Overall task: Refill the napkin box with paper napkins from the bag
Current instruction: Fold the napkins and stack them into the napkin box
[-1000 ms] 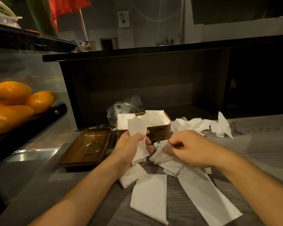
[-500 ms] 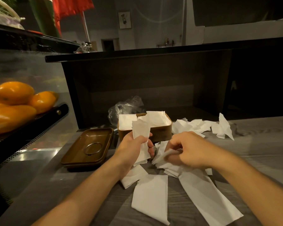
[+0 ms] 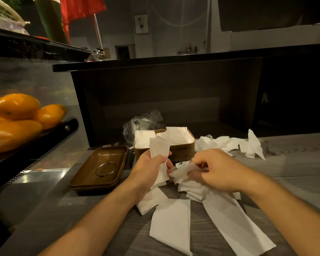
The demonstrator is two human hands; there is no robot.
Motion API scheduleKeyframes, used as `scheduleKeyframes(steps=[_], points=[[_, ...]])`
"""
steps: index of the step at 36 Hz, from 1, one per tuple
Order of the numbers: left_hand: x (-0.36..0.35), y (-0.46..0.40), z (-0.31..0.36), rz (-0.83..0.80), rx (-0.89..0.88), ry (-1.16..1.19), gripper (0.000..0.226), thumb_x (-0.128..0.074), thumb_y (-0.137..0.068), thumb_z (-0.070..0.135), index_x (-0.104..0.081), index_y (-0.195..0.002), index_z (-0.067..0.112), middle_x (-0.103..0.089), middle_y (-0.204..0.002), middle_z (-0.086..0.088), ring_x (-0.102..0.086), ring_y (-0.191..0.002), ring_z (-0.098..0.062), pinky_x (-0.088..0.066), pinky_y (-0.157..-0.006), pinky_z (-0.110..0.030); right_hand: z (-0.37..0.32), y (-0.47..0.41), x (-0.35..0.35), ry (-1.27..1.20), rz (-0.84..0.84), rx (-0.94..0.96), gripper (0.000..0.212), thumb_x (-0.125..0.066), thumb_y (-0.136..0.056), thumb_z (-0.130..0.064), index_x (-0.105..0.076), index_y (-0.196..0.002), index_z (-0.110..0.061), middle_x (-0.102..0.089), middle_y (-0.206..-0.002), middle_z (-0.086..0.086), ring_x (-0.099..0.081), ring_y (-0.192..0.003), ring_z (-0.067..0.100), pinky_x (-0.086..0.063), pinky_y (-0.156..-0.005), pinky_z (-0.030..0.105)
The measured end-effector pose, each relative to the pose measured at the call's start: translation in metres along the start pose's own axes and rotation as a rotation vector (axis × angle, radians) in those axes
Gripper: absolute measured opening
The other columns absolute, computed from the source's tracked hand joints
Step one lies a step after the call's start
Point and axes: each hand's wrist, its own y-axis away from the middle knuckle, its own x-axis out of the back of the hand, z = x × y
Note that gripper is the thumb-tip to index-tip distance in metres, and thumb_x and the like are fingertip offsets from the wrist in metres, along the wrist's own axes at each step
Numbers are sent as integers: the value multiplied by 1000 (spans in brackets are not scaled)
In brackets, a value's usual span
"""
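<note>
A brown wooden napkin box stands at the back of the grey table, with white napkins sticking out of its top. Behind it lies a crumpled clear plastic bag. My left hand grips a folded white napkin upright, just in front of the box. My right hand pinches a loose, blurred napkin beside the left hand. Several flat napkins lie spread on the table below my hands. More crumpled napkins lie to the right of the box.
A brown lid or tray with a metal ring lies left of the box. Oranges fill a perforated black basket at far left. A dark counter rises behind the table.
My right hand has lifted a napkin off the pile and brought it left, close to my left hand. My left hand still holds its upright napkin in about the same place.
</note>
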Motion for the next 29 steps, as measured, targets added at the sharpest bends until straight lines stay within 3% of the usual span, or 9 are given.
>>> scheduleKeyframes(steps=[4, 6, 9, 11, 17, 20, 22, 25, 29], points=[[3, 4, 7, 13, 18, 96, 12, -54, -102, 23, -51, -98, 34, -58, -92, 5, -56, -81, -12, -48, -56, -24, -7, 4, 9, -344, 156, 52, 13, -69, -88, -40, -70, -100, -46, -71, -97, -20, -67, -95, 4, -57, -73, 18], [5, 6, 8, 18, 15, 114, 10, -53, -102, 27, -50, -106, 35, -60, -92, 4, -59, -79, -14, -51, -49, -20, -12, 5, 13, -516, 225, 52, 25, -68, -74, -49, -69, -99, -48, -72, -96, -25, -69, -94, 1, -58, -70, 15], [3, 6, 10, 15, 24, 117, 31, -55, -100, 34, -49, -130, 31, -63, -114, -1, -64, -100, -23, -60, -82, -38, -14, 4, 13, -630, 219, 47, 33, -70, -70, -44, -70, -103, -45, -74, -97, -26, -71, -94, -1, -59, -74, 18], [1, 9, 10, 7, 13, 102, 35, -56, -99, 38, -50, -132, 30, -65, -119, -2, -64, -106, -25, -56, -94, -49, -15, 2, 10, -623, 211, 38, 29, -74, -78, -36, -71, -106, -42, -74, -97, -27, -71, -95, -3, -59, -74, 17], [-1, 11, 11, -25, -31, 45, 49, -66, -84, 55, -57, -128, 35, -66, -119, -2, -64, -106, -25, -56, -91, -46, -10, -1, 7, -497, 393, 6, 19, -76, -87, -24, -73, -98, -40, -72, -92, -21, -67, -89, 6, -55, -75, 18], [-1, 11, 11, -13, -46, 52, 10, -60, -96, 41, -54, -104, 42, -63, -107, 7, -61, -97, -17, -52, -72, -29, -11, 0, 9, -506, 457, 14, 19, -75, -87, -22, -74, -96, -39, -71, -89, -22, -67, -86, 7, -54, -68, 15], [1, 13, 12, -33, -73, 50, 9, -56, -99, 34, -52, -98, 42, -62, -100, 12, -61, -93, -13, -47, -66, -24, -14, 1, 10, -522, 431, 12, 18, -75, -87, -22, -74, -95, -38, -71, -86, -26, -68, -85, 1, -55, -60, 14], [0, 13, 11, -15, -93, 8, 11, -56, -99, 30, -55, -103, 41, -65, -102, 10, -63, -93, -12, -49, -66, -22, -17, 3, 10, -561, 336, 0, 13, -71, -89, -23, -74, -97, -34, -73, -83, -20, -71, -79, 6, -56, -59, 15], [0, 12, 8, 3, -79, -85, 26, -54, -101, 31, -55, -127, 34, -67, -118, 3, -64, -104, -15, -57, -82, -31, -22, 7, 11, -579, 238, -24, 14, -63, -95, -23, -72, -96, -33, -75, -79, -12, -74, -76, 10, -56, -62, 14]])
